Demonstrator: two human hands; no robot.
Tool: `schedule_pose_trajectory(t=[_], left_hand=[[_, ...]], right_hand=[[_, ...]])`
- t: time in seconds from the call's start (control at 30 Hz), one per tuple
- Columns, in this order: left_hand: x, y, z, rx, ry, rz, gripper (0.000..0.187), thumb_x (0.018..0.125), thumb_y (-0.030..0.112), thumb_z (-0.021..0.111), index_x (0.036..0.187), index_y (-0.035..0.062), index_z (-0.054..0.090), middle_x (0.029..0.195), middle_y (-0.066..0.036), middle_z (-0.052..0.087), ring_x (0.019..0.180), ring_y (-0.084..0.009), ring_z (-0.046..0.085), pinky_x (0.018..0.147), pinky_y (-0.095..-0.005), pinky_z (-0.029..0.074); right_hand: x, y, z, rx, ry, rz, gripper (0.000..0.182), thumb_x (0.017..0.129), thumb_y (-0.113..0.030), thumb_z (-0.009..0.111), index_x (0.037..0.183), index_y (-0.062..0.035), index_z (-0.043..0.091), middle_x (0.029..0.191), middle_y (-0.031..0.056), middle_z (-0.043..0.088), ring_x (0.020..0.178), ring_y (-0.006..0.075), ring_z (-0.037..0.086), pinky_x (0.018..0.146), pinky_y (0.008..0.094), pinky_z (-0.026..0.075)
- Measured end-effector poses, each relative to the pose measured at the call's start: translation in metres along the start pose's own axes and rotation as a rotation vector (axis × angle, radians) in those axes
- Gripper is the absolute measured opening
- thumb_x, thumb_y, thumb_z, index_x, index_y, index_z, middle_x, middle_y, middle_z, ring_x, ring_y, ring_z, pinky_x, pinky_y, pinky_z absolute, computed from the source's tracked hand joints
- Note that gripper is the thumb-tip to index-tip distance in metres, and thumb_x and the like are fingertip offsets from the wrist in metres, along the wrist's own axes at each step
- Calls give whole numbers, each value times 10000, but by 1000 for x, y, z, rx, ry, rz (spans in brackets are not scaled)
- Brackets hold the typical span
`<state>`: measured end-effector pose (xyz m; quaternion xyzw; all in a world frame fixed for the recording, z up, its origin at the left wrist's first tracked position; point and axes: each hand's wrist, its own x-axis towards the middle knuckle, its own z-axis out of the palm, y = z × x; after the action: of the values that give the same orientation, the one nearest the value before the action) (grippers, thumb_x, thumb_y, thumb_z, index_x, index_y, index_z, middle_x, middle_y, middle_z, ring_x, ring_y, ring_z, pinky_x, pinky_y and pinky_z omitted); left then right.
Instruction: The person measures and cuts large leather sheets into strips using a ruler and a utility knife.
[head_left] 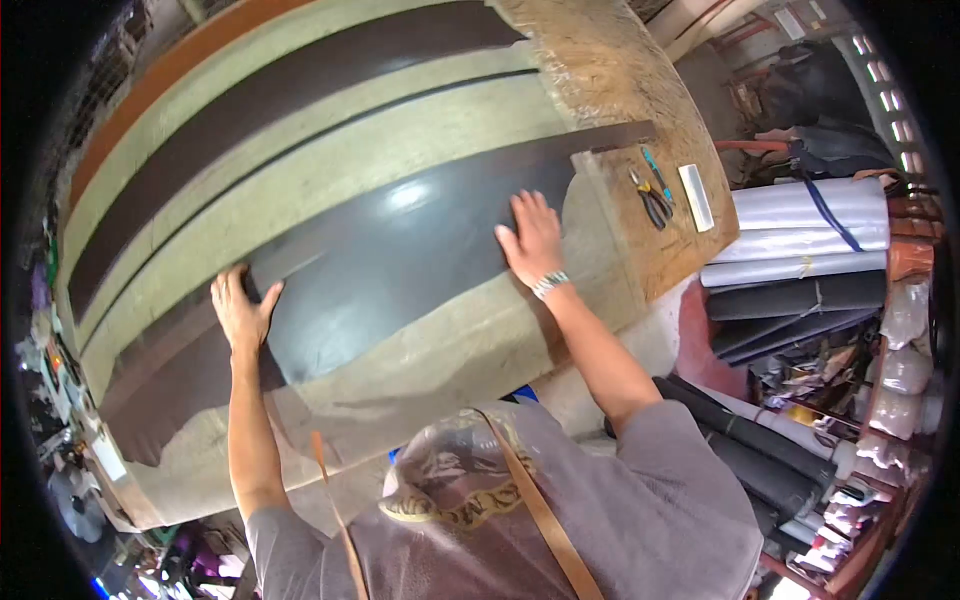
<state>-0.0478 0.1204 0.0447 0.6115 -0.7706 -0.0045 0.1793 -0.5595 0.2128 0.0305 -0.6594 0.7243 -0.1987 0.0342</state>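
Observation:
A dark, glossy sheet lies across the pale-covered table, over a longer dark brown piece. My left hand rests near the sheet's left end, thumb apart from the fingers. Toward its right end, my right hand lies flat with fingers spread, a metal watch band on the wrist. Neither hand holds anything. Farther back on the table are a dark brown strip, a thin black strip and an orange-brown strip.
Pliers, a blue-handled tool and a white bar lie on the wooden board at the table's right end. Silvery rolls and black rolls are stacked beyond it. More dark rolls lie near my right elbow.

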Motion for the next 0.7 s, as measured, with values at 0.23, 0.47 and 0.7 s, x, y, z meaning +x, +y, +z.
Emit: schedule_pose_trajectory(t=[0.23, 0.47, 0.7], left_hand=[[30, 117, 41, 66, -52, 17, 778, 742, 522, 852, 1258, -4, 604, 1251, -201, 600, 1221, -399, 507, 1063, -513, 405], [104, 395, 129, -30, -77, 128, 876, 710, 708, 766, 1213, 7, 617, 1229, -163, 589, 1180, -351, 521, 1025, -504, 395], [137, 473, 169, -147, -155, 185, 779, 817, 669, 703, 1207, 6, 580, 1195, -167, 545, 1162, -352, 478, 1046, -483, 338]], right_hand=[[-46, 238, -102, -222, 270, 221, 292, 963, -175, 568, 1209, -33, 633, 1237, 166, 637, 1175, 372, 562, 1008, 520, 427], [-30, 286, -103, -286, 201, 257, 326, 937, -235, 631, 1221, -76, 650, 1182, 141, 634, 1111, 373, 563, 951, 521, 442], [30, 344, -115, -322, 183, 257, 356, 907, -242, 680, 1216, -68, 648, 1193, 154, 623, 1125, 392, 553, 920, 538, 450]])
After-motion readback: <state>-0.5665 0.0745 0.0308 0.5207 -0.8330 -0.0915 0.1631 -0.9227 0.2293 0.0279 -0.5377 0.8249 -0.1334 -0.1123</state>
